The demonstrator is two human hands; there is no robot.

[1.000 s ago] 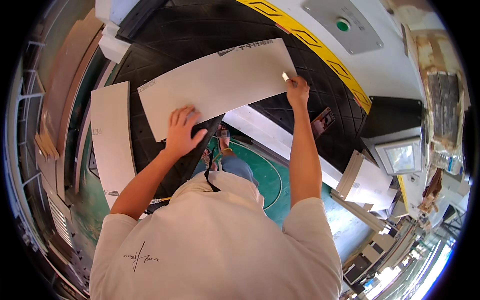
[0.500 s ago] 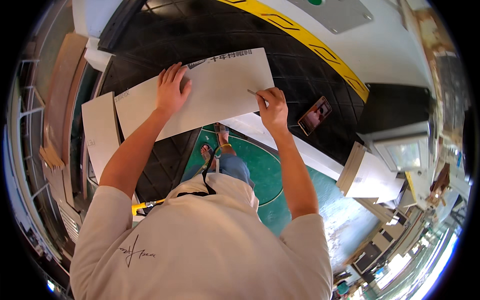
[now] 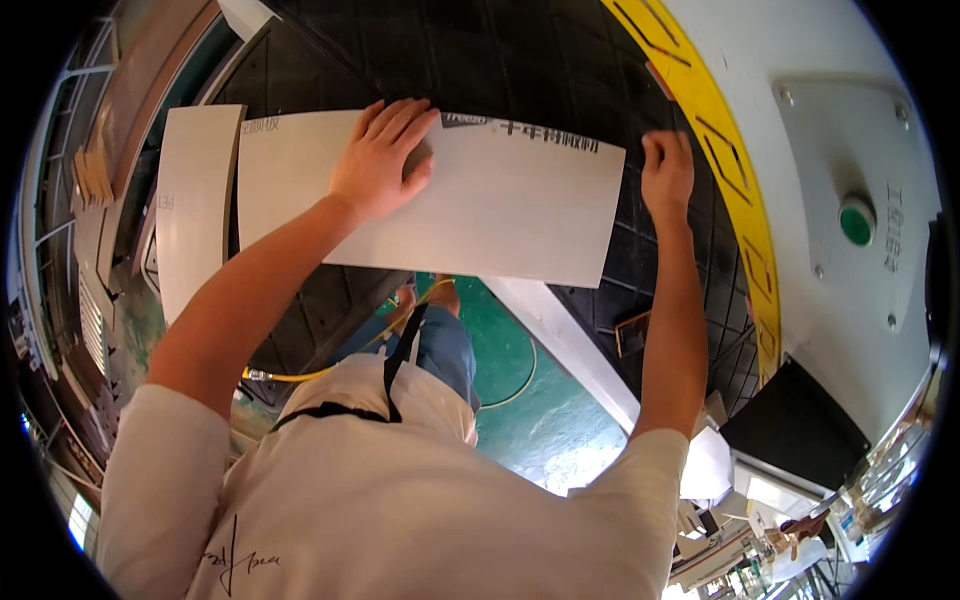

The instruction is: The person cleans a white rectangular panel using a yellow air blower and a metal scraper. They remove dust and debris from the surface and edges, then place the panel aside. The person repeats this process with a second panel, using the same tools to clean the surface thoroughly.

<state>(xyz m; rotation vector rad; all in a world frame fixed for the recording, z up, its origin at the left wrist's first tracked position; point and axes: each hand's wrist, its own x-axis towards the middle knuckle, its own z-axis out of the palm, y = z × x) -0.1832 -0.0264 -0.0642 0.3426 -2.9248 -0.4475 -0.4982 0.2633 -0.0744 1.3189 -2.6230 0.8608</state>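
Observation:
A long white board [image 3: 500, 200] with dark printing along its far edge lies on a black tiled work surface. My left hand [image 3: 385, 165] rests flat on the board, fingers stretched toward the far edge and the thumb apart. Beyond the board's right end, over the black surface, is my right hand [image 3: 667, 175]. Its fingers are curled together, and whatever they may hold is hidden. A second, narrower white board [image 3: 195, 200] lies to the left, with a dark gap between the two.
A yellow strip [image 3: 715, 140] with black marks curves along the right side of the black surface [image 3: 530, 60], beside a grey plate with a green button [image 3: 856, 221]. A phone [image 3: 632, 335] lies near my right forearm. A yellow hose [image 3: 300, 377] runs by my waist.
My right hand has moved from the board to the black surface on its right; the thin slip it held no longer shows. My left hand stays on the board. The view has turned right.

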